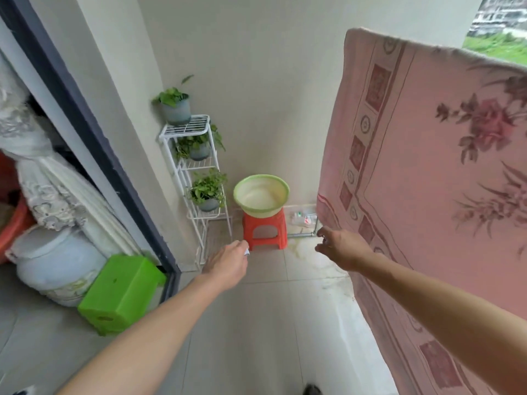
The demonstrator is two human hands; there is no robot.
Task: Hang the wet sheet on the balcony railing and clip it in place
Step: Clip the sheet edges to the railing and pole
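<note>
A pink sheet (433,172) with a flower pattern hangs draped over the balcony railing on the right, falling almost to the floor. The railing itself is hidden under the cloth. My left hand (228,265) reaches forward over the floor tiles with its fingers curled round a small white object (247,251), which may be a clip. My right hand (340,248) is stretched forward beside the sheet's lower left edge, fingers loosely spread, holding nothing and not touching the cloth. A clear container of clips (303,218) seems to lie on the floor by the wall.
A green-rimmed basin (261,195) sits on a red stool (265,229) against the far wall. A white plant rack (196,169) stands to its left. A green stool (119,292) and a white jar (54,266) lie by the sliding door frame (114,155).
</note>
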